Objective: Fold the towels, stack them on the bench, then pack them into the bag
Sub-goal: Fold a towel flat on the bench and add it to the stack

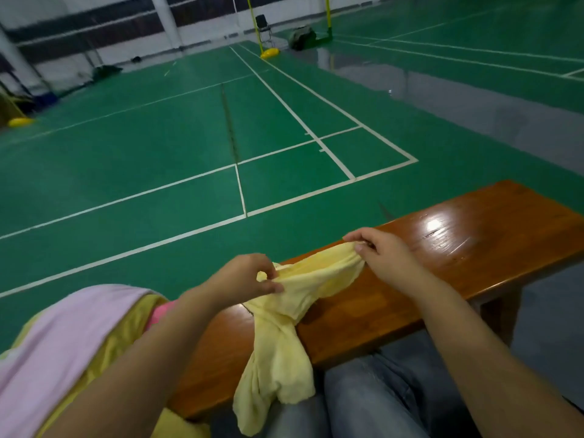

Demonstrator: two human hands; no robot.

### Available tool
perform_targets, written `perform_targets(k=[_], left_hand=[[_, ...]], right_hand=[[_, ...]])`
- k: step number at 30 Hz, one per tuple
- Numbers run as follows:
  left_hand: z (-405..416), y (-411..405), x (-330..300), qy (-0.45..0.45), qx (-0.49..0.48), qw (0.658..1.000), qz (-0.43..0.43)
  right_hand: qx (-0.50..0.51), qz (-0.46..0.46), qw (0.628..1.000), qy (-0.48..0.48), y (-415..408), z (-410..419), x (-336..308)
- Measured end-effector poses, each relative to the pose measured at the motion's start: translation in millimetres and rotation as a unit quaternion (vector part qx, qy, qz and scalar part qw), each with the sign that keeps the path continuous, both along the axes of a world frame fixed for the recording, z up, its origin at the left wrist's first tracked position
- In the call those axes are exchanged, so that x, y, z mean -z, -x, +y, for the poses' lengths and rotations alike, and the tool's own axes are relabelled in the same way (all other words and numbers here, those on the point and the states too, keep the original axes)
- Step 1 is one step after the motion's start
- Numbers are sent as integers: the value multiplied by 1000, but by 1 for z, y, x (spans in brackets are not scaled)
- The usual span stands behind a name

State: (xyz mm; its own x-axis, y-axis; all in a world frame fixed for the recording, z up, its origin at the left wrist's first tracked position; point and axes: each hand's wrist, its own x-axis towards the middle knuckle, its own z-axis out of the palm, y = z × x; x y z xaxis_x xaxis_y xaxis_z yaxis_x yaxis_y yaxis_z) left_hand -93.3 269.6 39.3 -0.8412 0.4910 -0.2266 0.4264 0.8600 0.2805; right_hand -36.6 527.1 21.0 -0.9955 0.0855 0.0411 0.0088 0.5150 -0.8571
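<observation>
Stretching between left hand and right hand, yellow towel hangs bunched.

Four towels, one bench

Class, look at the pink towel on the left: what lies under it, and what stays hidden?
Under the pink towel a yellow cloth shows along its right edge, with a bright pink strip beyond. How far they reach underneath, and whatever supports them, is covered.

Green court floor, distant chair
</observation>
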Motion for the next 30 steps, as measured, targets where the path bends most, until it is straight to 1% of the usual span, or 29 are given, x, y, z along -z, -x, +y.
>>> perform_targets(k=[2,4,7,9,12,16,18,20,22,24,26,27,29,30], left_hand=[[-6,5,-24,24,22,999,29],[-12,8,-48,26,33,997,69],[-22,13,-89,-12,21,988,151],[-28,16,-116,-75,-18,976,204],[-34,22,-154,-195,-92,942,257],[-39,30,-208,-315,-169,886,295],[-40,31,-242,-353,-184,864,310],[-41,26,-285,-367,-178,845,346],[-39,18,-325,-383,-170,821,388],[-41,10,-354,-403,-166,806,400],[-48,5,-369,-394,-174,815,389],[-53,4,-371,-382,-185,822,380],[-64,3,-366,-343,-216,838,365],[-69,1,-360,-302,-230,851,364]], right_hand=[[-25,23,999,-33,11,-3,-23],[-34,43,997,-62,19,-10,-45],[-38,95,989,-108,28,-22,-78],[-37,132,983,-122,33,-29,-99],[-33,198,972,-125,48,-41,-135],[-26,291,946,-143,71,-57,-201],[-22,341,928,-149,77,-65,-243],[-11,405,905,-126,78,-74,-290],[3,448,892,-58,74,-82,-330],[4,465,885,19,69,-88,-357],[-3,462,884,66,68,-93,-368],[-11,458,886,71,68,-96,-368],[-39,450,891,47,68,-101,-359],[-55,451,890,29,69,-105,-353]])
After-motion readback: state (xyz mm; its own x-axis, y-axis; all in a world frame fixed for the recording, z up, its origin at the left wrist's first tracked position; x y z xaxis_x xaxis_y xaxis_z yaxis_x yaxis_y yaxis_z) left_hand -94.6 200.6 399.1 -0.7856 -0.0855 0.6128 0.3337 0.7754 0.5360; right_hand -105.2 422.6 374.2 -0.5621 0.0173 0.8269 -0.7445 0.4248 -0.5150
